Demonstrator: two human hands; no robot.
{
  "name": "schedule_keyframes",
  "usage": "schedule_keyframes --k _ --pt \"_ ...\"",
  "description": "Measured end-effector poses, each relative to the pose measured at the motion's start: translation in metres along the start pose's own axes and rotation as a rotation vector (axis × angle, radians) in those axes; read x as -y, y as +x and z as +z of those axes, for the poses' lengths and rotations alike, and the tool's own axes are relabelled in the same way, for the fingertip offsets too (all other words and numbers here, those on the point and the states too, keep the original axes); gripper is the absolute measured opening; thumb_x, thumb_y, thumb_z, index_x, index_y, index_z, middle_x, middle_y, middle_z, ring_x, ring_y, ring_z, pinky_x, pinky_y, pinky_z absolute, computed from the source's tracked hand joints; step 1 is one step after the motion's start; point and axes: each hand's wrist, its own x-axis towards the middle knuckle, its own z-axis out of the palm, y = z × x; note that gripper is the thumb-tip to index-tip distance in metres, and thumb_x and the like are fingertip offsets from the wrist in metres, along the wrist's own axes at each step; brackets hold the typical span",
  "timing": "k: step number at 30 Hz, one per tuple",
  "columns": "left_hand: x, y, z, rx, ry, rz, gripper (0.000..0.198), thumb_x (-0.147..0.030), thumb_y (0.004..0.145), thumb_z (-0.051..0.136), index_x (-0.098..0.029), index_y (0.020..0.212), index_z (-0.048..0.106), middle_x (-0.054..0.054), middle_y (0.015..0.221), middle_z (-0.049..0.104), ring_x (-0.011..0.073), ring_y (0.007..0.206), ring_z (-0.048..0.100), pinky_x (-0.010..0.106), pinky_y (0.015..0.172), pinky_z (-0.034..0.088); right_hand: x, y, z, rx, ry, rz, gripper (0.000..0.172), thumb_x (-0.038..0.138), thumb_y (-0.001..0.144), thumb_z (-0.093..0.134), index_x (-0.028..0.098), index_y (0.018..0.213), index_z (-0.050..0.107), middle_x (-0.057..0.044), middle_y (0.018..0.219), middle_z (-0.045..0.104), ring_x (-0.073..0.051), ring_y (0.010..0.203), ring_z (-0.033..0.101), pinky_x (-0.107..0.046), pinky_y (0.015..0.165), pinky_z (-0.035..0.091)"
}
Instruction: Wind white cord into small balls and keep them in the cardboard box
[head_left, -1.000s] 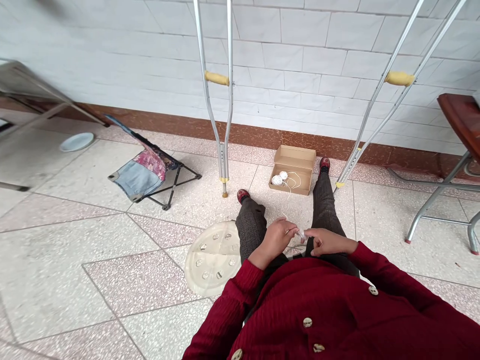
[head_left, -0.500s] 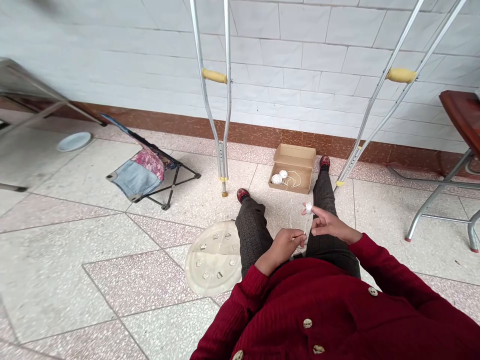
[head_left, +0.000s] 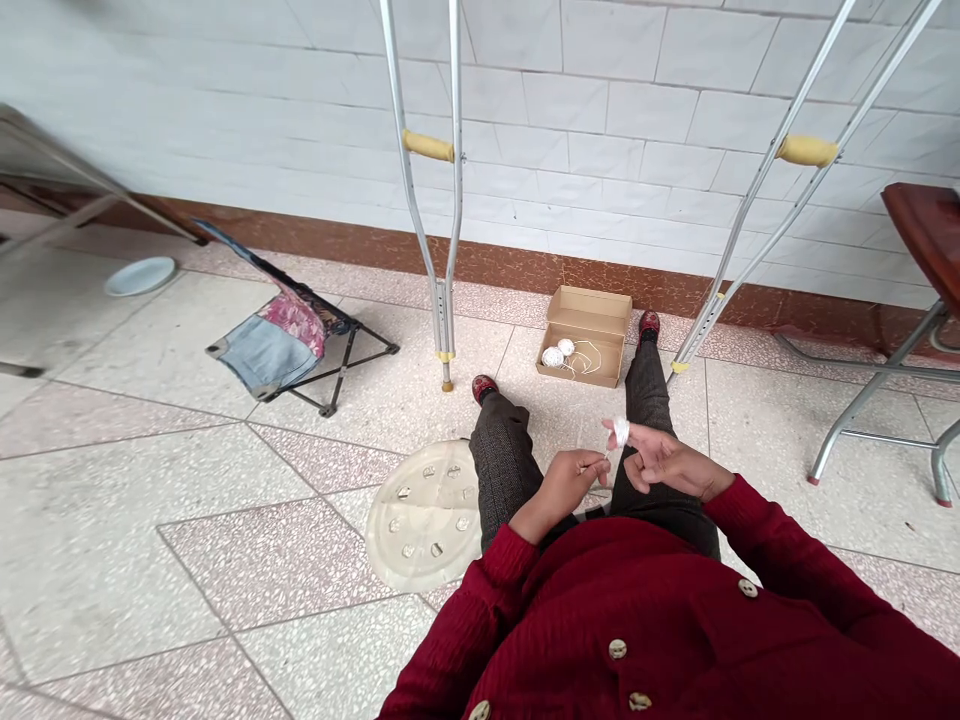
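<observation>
White wound string [head_left: 621, 432] rings outstretched fingers of the right hand [head_left: 670, 462]; just leftward, the left hand [head_left: 568, 483] pinches its strand.

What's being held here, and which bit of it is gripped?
White thread. The left hand pinches a strand of it, close to the part wound on the right hand.

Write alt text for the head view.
A person's right hand has white yarn wound near its fingertips; the left hand pinches the strand beside it. On the floor ahead, an open cardboard box holds two white yarn balls.
</observation>
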Motion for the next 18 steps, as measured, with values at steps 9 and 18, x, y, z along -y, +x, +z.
schedule_keyframes --k 9,18 --pt "-0.007 -0.004 -0.012 0.005 0.156 0.101 0.036 -0.032 0.093 0.046 -0.017 0.067 0.066 0.0 0.067 0.064 0.0133 0.07 0.056 0.024 0.081 0.041 -0.042 0.003 -0.022 -0.09 -0.641 0.172 0.076 0.019 0.068 0.075 0.023 0.136 0.043 -0.004 0.103 0.059 -0.006 0.056 0.046 -0.019 0.048 0.036" --pt "0.003 0.013 -0.027 -0.127 0.086 0.086 0.037 -0.033 0.092 0.044 -0.017 0.066 0.064 0.0 0.069 0.064 0.0132 0.07 0.056 0.024 0.08 0.041 -0.01 -0.004 -0.005 0.094 -0.143 0.179 0.062 0.03 0.074 0.073 0.021 0.131 0.05 -0.007 0.113 0.054 -0.005 0.061 0.044 -0.019 0.052 0.038"
